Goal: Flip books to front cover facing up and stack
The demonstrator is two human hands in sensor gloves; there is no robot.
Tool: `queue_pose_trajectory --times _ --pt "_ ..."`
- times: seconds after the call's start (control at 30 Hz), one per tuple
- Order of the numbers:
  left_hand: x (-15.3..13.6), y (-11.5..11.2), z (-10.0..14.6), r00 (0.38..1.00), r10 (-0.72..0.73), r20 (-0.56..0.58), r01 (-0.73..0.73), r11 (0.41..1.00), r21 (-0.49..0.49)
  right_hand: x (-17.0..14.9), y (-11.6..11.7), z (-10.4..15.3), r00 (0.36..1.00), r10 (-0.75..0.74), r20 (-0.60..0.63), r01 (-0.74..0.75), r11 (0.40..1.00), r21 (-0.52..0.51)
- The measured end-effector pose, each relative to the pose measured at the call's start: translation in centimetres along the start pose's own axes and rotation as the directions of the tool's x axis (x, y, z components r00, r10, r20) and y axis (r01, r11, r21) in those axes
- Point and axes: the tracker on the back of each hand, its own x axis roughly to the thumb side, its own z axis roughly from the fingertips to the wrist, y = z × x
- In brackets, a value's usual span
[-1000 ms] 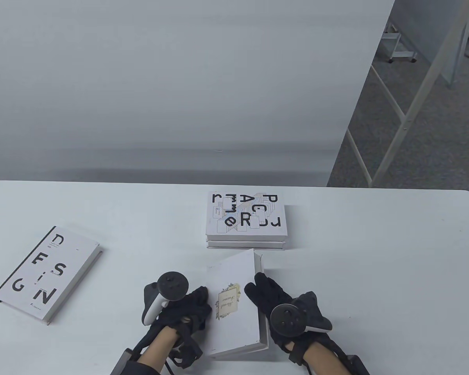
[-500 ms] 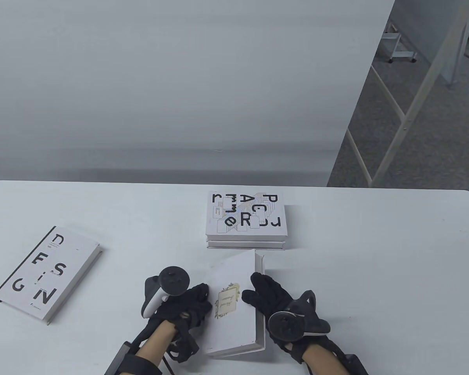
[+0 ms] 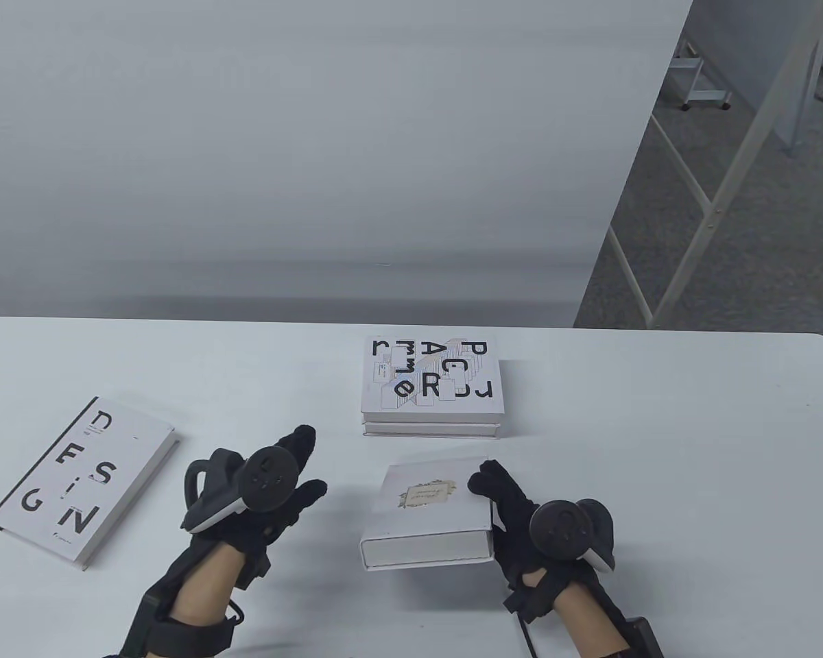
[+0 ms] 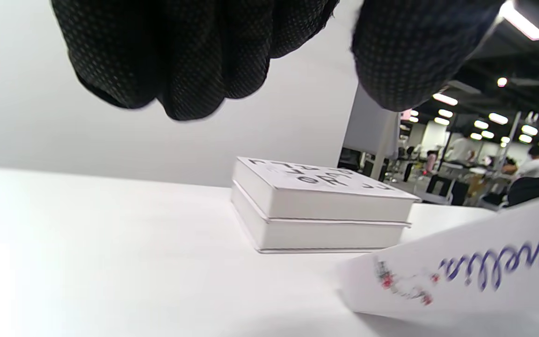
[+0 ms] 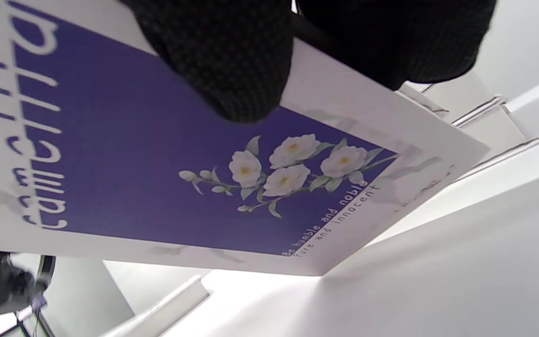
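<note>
My right hand [image 3: 492,488] grips the right edge of a white book with a small floral label on top [image 3: 428,510] and holds it just off the table. The right wrist view shows its purple underside with white flowers [image 5: 180,178] and my fingers [image 5: 232,70] against it. My left hand [image 3: 308,460] is open and empty, to the left of this book, and its fingers [image 4: 180,61] hang free in the left wrist view. A stack of two white books [image 3: 432,391] lies just behind, lettered cover up; it also shows in the left wrist view [image 4: 316,206].
A white book lettered DESIGN [image 3: 82,480] lies at the table's left. The white table [image 3: 658,445] ends at a grey wall behind. Past its right edge there are white frame legs [image 3: 699,205] on carpet.
The held book has turned from lengthwise to crosswise and shifted right. My left hand has let go of it, moved left and opened. My right hand has moved right along with the book.
</note>
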Motion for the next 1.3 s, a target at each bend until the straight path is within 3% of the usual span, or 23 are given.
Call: queue_pose_trajectory --times 0.2,0.33,0.43,0.63,0.8,1.0,1.07,1.23,1.3 --pt "0.2 1.3 0.8 0.995 -0.103 0.014 0.103 0.995 -0.007 -1.5 -0.9 0.3 0.973 -0.207 -0.106 0.198 0.976 -0.097" --pt "0.8 2.2 1.4 0.989 -0.143 0.034 0.142 0.989 0.034 -2.5 -1.0 0.5 0.9 -0.403 -0.166 0.377 0.911 -0.168" --pt "0.9 2.9 1.8 0.991 -0.123 0.053 0.117 0.987 0.108 -2.9 -1.3 0.3 0.856 -0.48 -0.192 0.442 0.872 -0.211" --pt "-0.1 4.3 2.7 0.993 -0.121 0.016 0.118 0.985 0.128 -3.3 -1.5 -0.3 0.807 -0.546 -0.226 0.483 0.83 -0.278" --pt "-0.9 5.1 3.1 0.992 -0.121 -0.019 0.122 0.985 0.12 -3.8 -0.2 -2.5 0.684 -0.658 -0.314 0.576 0.752 -0.322" --pt "-1.0 5.9 3.7 0.995 -0.1 -0.015 0.101 0.986 0.136 -3.9 2.5 -6.9 0.538 -0.718 -0.442 0.686 0.678 -0.266" --pt "-1.1 6.1 3.9 0.996 -0.09 -0.015 0.091 0.985 0.145 -3.9 3.3 -7.9 0.492 -0.737 -0.463 0.689 0.654 -0.31" --pt "-1.4 6.4 4.2 0.997 -0.077 -0.017 0.079 0.985 0.152 -4.1 5.2 -10.3 0.299 -0.815 -0.497 0.73 0.531 -0.431" --pt "-1.4 6.4 4.2 0.997 -0.071 -0.013 0.072 0.986 0.148 -4.2 5.7 -11.0 0.273 -0.828 -0.49 0.721 0.513 -0.466"
